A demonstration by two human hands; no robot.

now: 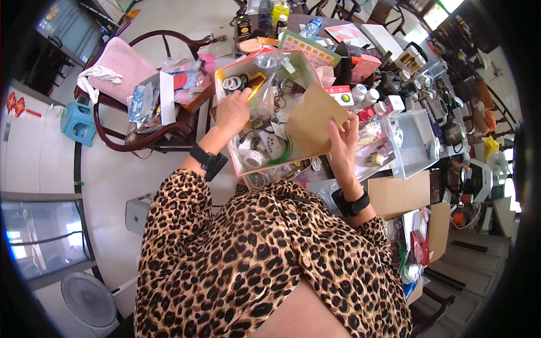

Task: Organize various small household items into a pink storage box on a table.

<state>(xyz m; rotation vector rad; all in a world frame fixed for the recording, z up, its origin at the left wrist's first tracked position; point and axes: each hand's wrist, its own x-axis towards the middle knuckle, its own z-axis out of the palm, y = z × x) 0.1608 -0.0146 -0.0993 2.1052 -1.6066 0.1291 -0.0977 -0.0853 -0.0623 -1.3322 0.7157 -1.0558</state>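
Observation:
My right hand (344, 137) grips the lower right corner of a flat brown paper piece (315, 118), tilted over the right side of an open box (235, 164) with a pink rim. My left hand (233, 110) reaches over the box's left wall, its fingers against a yellow-edged packet (257, 85). Those fingertips are partly hidden, so a firm hold cannot be made out. Inside the box lie rolls of tape (231, 83), a clear plastic bag (264, 99), a coil of green wire (284, 154) and a white roll (254, 159). The paper covers part of the contents.
A clear plastic bin (412, 143), white bottles (371, 96) and a red-and-white medicine box (339, 95) crowd the table to the right. At left, a wooden armchair (139, 143) bears a white box (167, 95). An open cardboard carton (399, 194) stands at lower right.

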